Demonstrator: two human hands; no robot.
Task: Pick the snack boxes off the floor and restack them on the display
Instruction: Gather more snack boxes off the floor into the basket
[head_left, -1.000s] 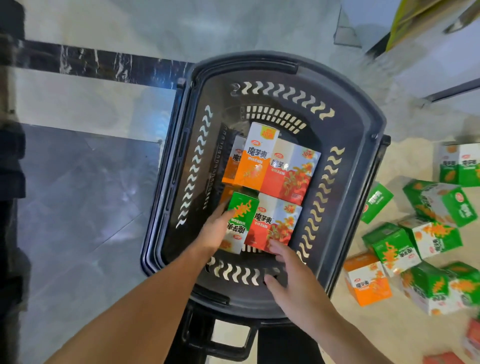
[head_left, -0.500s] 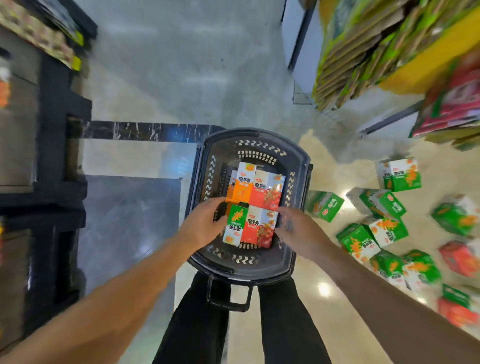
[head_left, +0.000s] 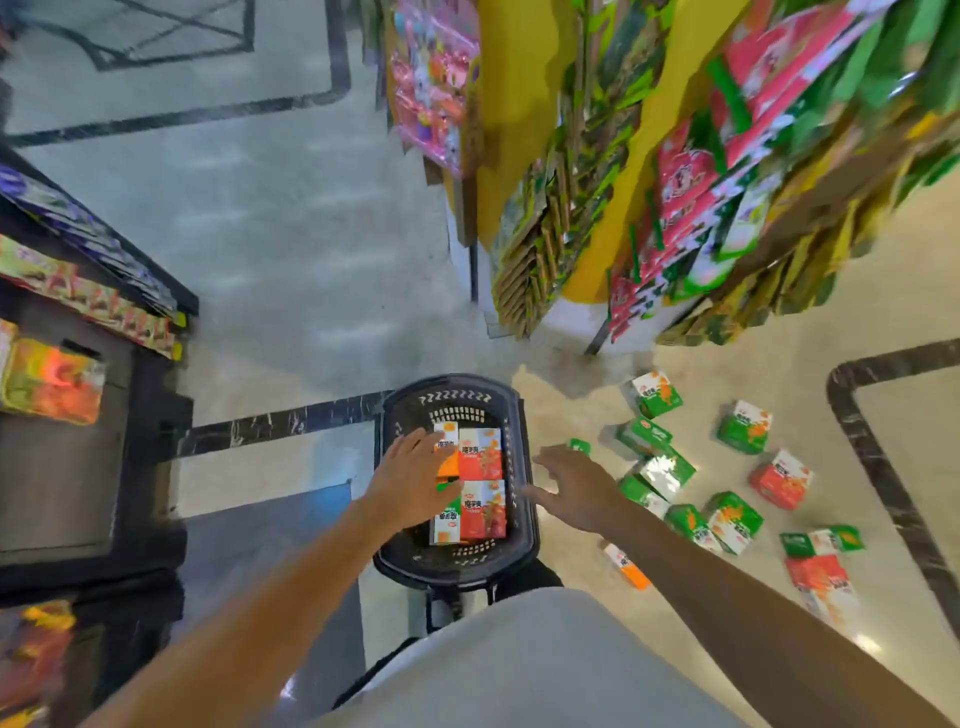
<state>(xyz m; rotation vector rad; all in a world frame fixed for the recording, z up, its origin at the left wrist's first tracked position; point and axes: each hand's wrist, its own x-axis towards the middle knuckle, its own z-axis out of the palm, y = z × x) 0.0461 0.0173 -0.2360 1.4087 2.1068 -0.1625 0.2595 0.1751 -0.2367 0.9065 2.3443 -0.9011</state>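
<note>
A black shopping basket (head_left: 522, 415) stands on the floor at my feet with several snack boxes (head_left: 480, 454) packed inside, red, orange and green. My left hand (head_left: 413, 480) hovers over the basket's left side, fingers spread, holding nothing. To the right of the basket rim my right hand (head_left: 576, 486) is spread above the floor, also holding nothing. More green snack boxes (head_left: 660, 470), a red box (head_left: 782, 478) and an orange box (head_left: 626, 566) lie scattered on the beige floor to the right.
A yellow display stand (head_left: 613, 156) hung with green and red snack packs rises at the upper right. Dark shelving (head_left: 93, 467) with goods lines the left. My legs and light shirt (head_left: 519, 665) fill the bottom.
The view has risen and pulled back from the basket. Both hands have lifted off the boxes inside it, and the right hand has swung out past the rim to the right.
</note>
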